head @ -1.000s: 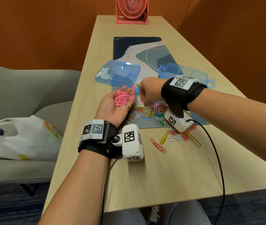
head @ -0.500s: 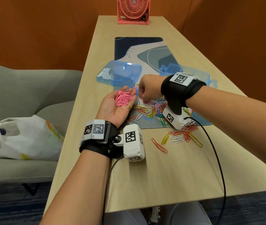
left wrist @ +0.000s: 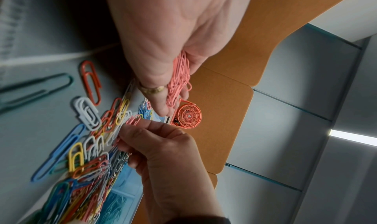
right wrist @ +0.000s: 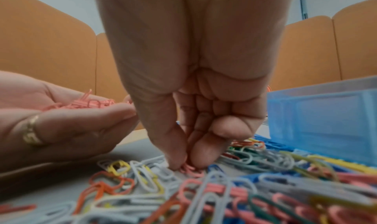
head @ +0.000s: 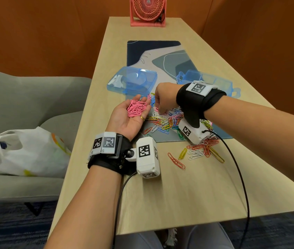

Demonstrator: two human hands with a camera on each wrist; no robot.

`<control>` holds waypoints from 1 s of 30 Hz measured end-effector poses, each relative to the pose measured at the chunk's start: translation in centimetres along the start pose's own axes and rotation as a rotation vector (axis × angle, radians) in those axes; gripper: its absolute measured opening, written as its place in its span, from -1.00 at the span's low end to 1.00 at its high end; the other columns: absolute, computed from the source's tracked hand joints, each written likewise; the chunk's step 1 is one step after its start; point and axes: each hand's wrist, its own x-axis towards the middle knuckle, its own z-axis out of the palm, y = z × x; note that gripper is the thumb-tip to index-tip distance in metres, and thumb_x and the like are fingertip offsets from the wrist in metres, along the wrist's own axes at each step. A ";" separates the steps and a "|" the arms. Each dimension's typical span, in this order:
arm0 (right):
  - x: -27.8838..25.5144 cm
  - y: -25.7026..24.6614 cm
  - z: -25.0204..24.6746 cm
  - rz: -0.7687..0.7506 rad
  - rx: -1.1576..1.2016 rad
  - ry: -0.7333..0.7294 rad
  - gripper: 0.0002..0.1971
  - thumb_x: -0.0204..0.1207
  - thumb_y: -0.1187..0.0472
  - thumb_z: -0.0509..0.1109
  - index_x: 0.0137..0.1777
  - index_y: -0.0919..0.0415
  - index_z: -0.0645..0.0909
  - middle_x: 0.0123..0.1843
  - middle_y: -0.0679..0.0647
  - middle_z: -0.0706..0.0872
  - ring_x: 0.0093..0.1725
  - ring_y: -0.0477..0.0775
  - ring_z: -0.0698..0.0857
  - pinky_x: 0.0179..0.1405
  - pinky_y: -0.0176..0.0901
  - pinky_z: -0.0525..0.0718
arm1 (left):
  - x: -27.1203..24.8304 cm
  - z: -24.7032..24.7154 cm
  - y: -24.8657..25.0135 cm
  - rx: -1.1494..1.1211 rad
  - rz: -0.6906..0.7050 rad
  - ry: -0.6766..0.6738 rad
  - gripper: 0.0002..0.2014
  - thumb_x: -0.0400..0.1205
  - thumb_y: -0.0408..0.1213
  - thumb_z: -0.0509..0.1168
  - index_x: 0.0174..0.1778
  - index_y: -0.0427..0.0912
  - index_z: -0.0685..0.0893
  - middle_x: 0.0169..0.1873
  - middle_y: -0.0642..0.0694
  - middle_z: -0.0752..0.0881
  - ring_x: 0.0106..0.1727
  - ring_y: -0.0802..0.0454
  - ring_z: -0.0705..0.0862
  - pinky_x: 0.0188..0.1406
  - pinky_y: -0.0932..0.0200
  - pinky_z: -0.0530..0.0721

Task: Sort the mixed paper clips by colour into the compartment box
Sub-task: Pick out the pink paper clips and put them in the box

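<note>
Pink paper clips [head: 136, 109] lie heaped in the upturned left hand [head: 130, 119], fingers gently cupped beneath them, just off the mat's [head: 160, 56] 9 o'clock edge. At 3 o'clock from it, the right hand [head: 164, 97] points down, thumb and forefinger pinched together on one pink clip [right wrist: 190, 169] atop the mixed pile [head: 167, 121]. Blue and translucent, the compartment box [head: 214, 81] stands at the pile's 1 o'clock, its lid [head: 133, 81] at 11 o'clock.
</note>
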 end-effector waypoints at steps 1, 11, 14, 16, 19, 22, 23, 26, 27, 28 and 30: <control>0.0 0.0 0.0 0.008 0.007 -0.004 -0.72 0.36 0.20 0.56 0.04 0.31 0.73 0.00 0.18 0.79 -0.06 0.11 0.71 -0.12 -0.15 0.64 | 0.0 0.0 0.0 -0.006 -0.002 0.001 -0.69 0.76 -0.29 0.00 -0.05 -0.36 0.60 -0.09 -0.30 0.66 0.16 -0.20 0.61 0.41 -0.04 0.48; -0.3 -0.4 0.4 0.019 0.014 -0.005 -0.73 0.36 0.17 0.54 -0.01 0.31 0.69 -0.11 0.16 0.73 -0.17 0.09 0.65 -0.19 -0.17 0.62 | -0.1 0.1 0.0 -0.001 0.008 -0.003 -0.71 0.74 -0.31 0.01 -0.05 -0.37 0.60 -0.10 -0.30 0.65 -0.03 -0.20 0.65 0.38 -0.03 0.49; -0.4 -0.2 0.2 0.020 0.021 -0.033 -0.75 0.37 0.18 0.53 -0.01 0.29 0.69 -0.10 0.16 0.74 -0.17 0.09 0.65 -0.21 -0.18 0.60 | -0.2 0.1 -0.1 0.006 0.010 -0.002 -0.70 0.75 -0.30 0.00 -0.05 -0.37 0.60 -0.09 -0.30 0.65 0.05 -0.19 0.64 0.40 -0.02 0.48; -0.5 -0.1 0.2 0.019 0.011 -0.041 -0.77 0.40 0.18 0.52 -0.01 0.28 0.68 -0.09 0.16 0.73 -0.16 0.10 0.65 -0.21 -0.18 0.59 | -0.3 0.1 0.0 0.001 0.010 0.000 -0.70 0.75 -0.30 0.00 -0.05 -0.37 0.60 -0.09 -0.29 0.65 0.15 -0.19 0.61 0.39 -0.03 0.48; -0.7 -0.1 0.2 0.002 0.000 -0.051 -0.83 0.43 0.19 0.49 -0.07 0.26 0.64 -0.14 0.15 0.69 -0.15 0.11 0.63 -0.18 -0.17 0.58 | -0.3 0.1 0.0 -0.004 0.001 0.004 -0.69 0.76 -0.28 0.00 -0.04 -0.36 0.60 -0.08 -0.28 0.65 0.22 -0.20 0.61 0.35 -0.03 0.50; -0.9 -0.1 0.2 -0.009 -0.006 -0.032 -0.81 0.42 0.22 0.47 -0.04 0.31 0.67 -0.17 0.15 0.67 -0.16 0.11 0.63 -0.19 -0.17 0.59 | -0.3 0.1 0.0 -0.013 0.000 0.011 -0.69 0.75 -0.29 0.00 -0.05 -0.36 0.60 -0.08 -0.28 0.65 0.36 -0.19 0.55 0.39 -0.03 0.49; -1.0 -0.1 0.3 -0.010 -0.003 -0.030 -0.81 0.41 0.24 0.48 -0.02 0.32 0.69 -0.16 0.17 0.69 -0.15 0.13 0.65 -0.19 -0.17 0.60 | -0.3 0.1 0.0 -0.018 0.001 0.014 -0.70 0.75 -0.29 0.00 -0.05 -0.36 0.60 -0.08 -0.28 0.65 0.35 -0.20 0.56 0.40 -0.03 0.48; -1.2 0.1 0.3 -0.014 0.033 -0.028 -0.78 0.37 0.28 0.49 0.00 0.34 0.71 -0.05 0.23 0.75 -0.03 0.19 0.72 -0.16 -0.15 0.63 | -0.4 0.1 0.1 -0.017 0.010 0.021 -0.71 0.75 -0.31 0.00 -0.05 -0.36 0.60 -0.09 -0.28 0.65 0.14 -0.20 0.62 0.40 -0.03 0.48; -1.3 0.1 0.3 -0.015 0.049 -0.030 -0.78 0.37 0.29 0.49 0.00 0.34 0.72 -0.03 0.24 0.76 -0.02 0.19 0.72 -0.15 -0.14 0.64 | -0.3 0.1 0.1 -0.012 0.011 0.022 -0.71 0.74 -0.31 0.00 -0.05 -0.35 0.60 -0.09 -0.28 0.65 0.06 -0.20 0.64 0.40 -0.02 0.48; -1.4 0.2 0.3 -0.015 0.061 -0.031 -0.78 0.36 0.30 0.49 -0.01 0.35 0.73 -0.02 0.24 0.77 -0.05 0.18 0.70 -0.15 -0.12 0.64 | -0.3 0.0 0.0 -0.007 0.011 0.023 -0.71 0.74 -0.30 0.00 -0.05 -0.35 0.60 -0.09 -0.28 0.65 0.00 -0.19 0.65 0.40 -0.02 0.48; -1.6 0.3 0.0 -0.012 0.090 -0.021 -0.80 0.34 0.32 0.49 -0.05 0.35 0.74 -0.07 0.23 0.78 -0.16 0.12 0.67 -0.16 -0.12 0.65 | -0.3 0.0 0.0 0.003 0.011 0.027 -0.70 0.75 -0.29 0.00 -0.05 -0.34 0.60 -0.09 -0.27 0.65 -0.04 -0.18 0.65 0.40 -0.02 0.47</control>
